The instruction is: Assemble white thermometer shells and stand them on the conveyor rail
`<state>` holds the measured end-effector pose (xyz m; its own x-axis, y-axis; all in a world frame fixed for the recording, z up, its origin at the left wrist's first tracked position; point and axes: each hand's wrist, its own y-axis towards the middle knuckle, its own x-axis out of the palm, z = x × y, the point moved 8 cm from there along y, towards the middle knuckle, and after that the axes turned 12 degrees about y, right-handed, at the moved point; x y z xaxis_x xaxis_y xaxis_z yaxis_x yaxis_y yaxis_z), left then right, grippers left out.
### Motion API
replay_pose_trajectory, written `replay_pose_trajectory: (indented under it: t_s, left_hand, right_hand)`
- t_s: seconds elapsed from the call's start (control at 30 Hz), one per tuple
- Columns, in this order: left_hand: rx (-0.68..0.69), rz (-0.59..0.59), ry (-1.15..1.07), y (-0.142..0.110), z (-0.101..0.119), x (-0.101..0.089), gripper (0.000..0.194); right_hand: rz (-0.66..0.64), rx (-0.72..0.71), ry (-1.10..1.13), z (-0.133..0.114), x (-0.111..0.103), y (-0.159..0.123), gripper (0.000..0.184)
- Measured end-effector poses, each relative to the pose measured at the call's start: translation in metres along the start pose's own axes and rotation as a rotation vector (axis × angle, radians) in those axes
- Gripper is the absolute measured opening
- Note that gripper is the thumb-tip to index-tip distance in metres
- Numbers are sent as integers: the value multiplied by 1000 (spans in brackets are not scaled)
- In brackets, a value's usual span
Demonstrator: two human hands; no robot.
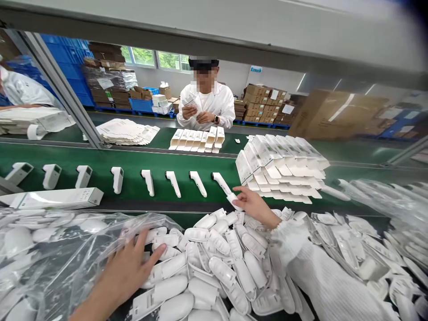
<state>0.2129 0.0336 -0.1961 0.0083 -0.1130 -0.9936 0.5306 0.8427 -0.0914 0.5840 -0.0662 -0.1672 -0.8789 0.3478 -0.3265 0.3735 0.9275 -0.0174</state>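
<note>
My right hand (252, 204) is closed on a white plastic cover (236, 201), held against the lower end of a white handheld thermometer (221, 182) on the green belt. Whether cover and thermometer are joined, I cannot tell. With fingers spread, my left hand (129, 267) rests at the edge of a clear plastic bag (83, 249), beside a heap of loose white covers (200, 267). More thermometers (173, 183) lie spaced out in a row to the left along the belt.
Stacked open white cartons (281, 165) stand right of the row. A long white box (60, 198) lies front left. Across the belt, a person in a white coat (207, 102) handles a carton behind small boxes (197, 139) and flat cartons (125, 132). A metal post (68, 89) rises at left.
</note>
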Motion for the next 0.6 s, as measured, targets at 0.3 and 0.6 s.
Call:
replay_pose_trajectory:
  t_s: [0.3,0.6]
  left_hand:
    - [287,48,-100,-18,58,4,54]
    - [547,138,-146,-34,109,-5,41]
  right_hand:
    - [53,16,-727,20,0,55,45]
    - [58,18,-883,17,-9,54,44]
